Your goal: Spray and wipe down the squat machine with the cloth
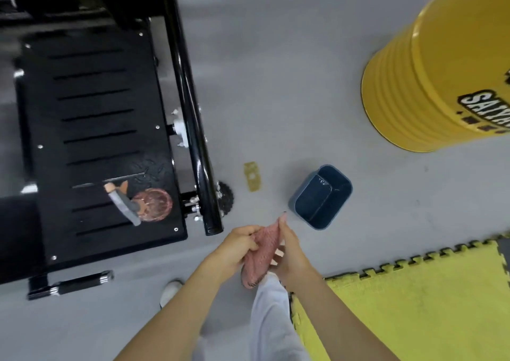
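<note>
A pink cloth (260,253) hangs between both my hands above the grey floor. My left hand (237,246) grips its left side, and my right hand (289,258) pinches its upper right corner. The black squat machine's footplate (91,145) fills the left of the view, with a black side bar (190,117) along its right edge. A spray bottle (140,203) with a pinkish body and grey trigger head stands on the plate's near right corner, apart from both hands.
A dark blue bin (321,196) stands on the floor just right of my hands. Farther right rises a big yellow drum (430,70). Yellow foam mats (414,305) cover the lower right. A small yellow tag (252,176) lies on the floor. A black handle (71,284) lies below the plate.
</note>
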Motion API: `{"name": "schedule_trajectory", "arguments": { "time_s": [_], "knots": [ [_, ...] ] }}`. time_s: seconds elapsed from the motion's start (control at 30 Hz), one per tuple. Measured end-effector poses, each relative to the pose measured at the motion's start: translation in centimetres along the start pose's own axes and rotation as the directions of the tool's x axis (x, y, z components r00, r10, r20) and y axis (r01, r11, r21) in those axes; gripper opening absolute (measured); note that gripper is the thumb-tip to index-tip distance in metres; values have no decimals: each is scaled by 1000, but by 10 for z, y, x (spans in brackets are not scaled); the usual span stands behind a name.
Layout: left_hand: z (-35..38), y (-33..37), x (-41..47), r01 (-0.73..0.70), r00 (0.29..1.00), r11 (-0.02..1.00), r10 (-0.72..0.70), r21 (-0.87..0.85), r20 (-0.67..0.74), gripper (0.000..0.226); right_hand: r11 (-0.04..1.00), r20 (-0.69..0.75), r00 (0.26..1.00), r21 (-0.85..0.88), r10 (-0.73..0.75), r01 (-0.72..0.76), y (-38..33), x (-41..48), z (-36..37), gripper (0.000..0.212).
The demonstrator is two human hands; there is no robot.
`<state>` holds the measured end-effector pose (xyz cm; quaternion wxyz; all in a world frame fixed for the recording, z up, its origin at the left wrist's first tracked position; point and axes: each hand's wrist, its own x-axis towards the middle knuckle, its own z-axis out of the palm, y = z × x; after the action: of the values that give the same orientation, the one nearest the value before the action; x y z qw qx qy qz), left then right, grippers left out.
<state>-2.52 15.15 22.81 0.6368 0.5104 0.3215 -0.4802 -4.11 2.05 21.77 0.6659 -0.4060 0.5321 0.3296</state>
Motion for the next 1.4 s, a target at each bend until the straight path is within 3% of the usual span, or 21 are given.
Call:
{"name": "schedule_trajectory", "arguments": {
  "time_s": [0.13,0.2,0.3,0.37,0.4,0.47,0.5,0.57,0.67,0.77,0.93,1.03,1.13,1.23,1.3,1.4],
  "knots": [
    [-33,7,-49,-89,991,993,96,76,-95,45,999,163,986,39,17,-24,6,-25,44,59],
    [-49,7,-69,-135,959,962,187,236,-212,42,996,91,994,-72,-52,59,9,-41,69,38],
    [-78,-1,-97,-161,862,844,373,512,-343,34,957,1,989,-254,-145,141,16,-53,97,29],
    [-94,-5,-115,-147,706,741,543,655,-456,23,947,21,990,-292,-136,136,18,-61,112,21],
    [-101,-5,-125,-124,581,717,613,686,-535,15,945,30,992,-301,-127,130,18,-65,119,18],
    [-119,-1,-138,-116,365,749,643,652,-674,10,928,37,991,-349,-125,130,18,-71,130,21],
    [-128,1,-140,-124,318,778,619,616,-718,17,907,42,990,-398,-134,140,19,-72,135,25],
    [-146,5,-133,-109,344,820,561,562,-753,34,848,47,985,-503,-165,166,23,-74,143,27],
    [-165,16,-112,-10,522,883,404,468,-751,64,798,52,978,-570,-201,194,28,-71,151,23],
    [-176,19,-91,39,624,902,314,430,-715,50,755,74,972,-618,-223,220,31,-65,152,25],
    [-178,19,-82,97,605,786,441,611,-663,28,777,122,983,-602,-138,184,38,-61,152,30],
    [-181,16,-93,175,620,635,523,752,-585,22,799,133,986,-579,-105,163,40,-61,160,45],
    [-180,16,-123,138,655,444,629,885,-418,23,823,116,992,-557,-54,110,37,-72,169,63],
    [-171,25,-175,41,621,315,736,948,-271,25,850,122,992,-525,27,41,38,-108,176,63],
    [-167,39,-224,-41,584,296,782,954,-217,23,835,122,992,-548,23,48,43,-153,193,69],
    [-161,60,-292,-118,578,317,792,941,-195,21,789,132,987,-597,-86,149,56,-161,197,109]
  ]
}}
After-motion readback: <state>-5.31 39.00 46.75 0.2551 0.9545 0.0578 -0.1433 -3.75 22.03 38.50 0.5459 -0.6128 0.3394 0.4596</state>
